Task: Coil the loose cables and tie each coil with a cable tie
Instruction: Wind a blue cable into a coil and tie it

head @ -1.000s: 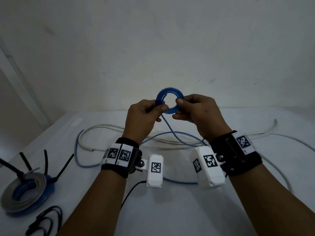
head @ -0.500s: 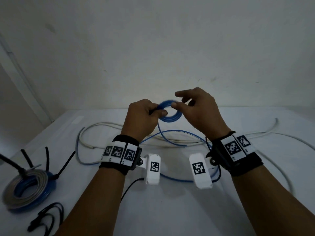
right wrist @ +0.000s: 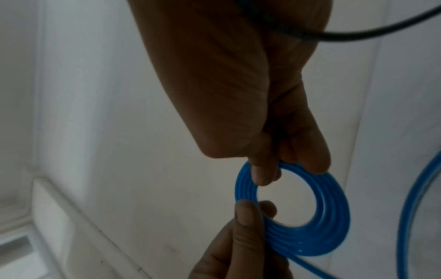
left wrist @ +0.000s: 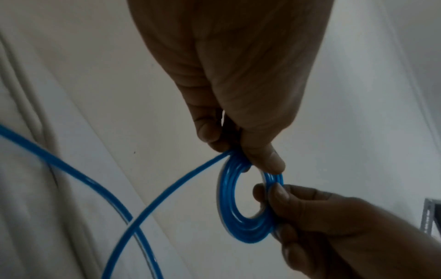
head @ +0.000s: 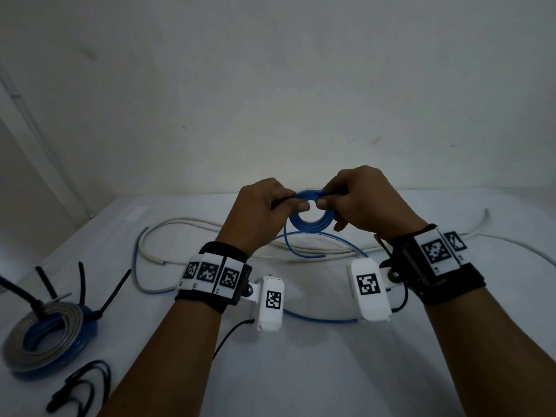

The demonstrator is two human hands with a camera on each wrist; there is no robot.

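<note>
Nearest the person, below and behind both wrists, a loose run of the blue cable (head: 319, 319) lies across the white worktop (head: 301, 371), and it rises between the two forearms to the hands. That slack tail is what the next turn depends on, I judge: it leaves the ring on the left hand's side and drops down and back toward the body, so the left hand (head: 258, 212) is nearer the feed point while the right hand (head: 364, 203) steadies the opposite rim.

Both hands are raised above the worktop and pinch the blue cable coil (head: 311, 219) between thumb and fingers, one on each side of its upper rim. The ring hangs below the fingertips, its open centre facing roughly toward the person.

The coil is a small, tight ring of several turns lying flat against one another, bright blue and glossy; no cable tie is on it yet.

Beyond the hands, a white cable (head: 210, 227) lies loose on the worktop.
</note>
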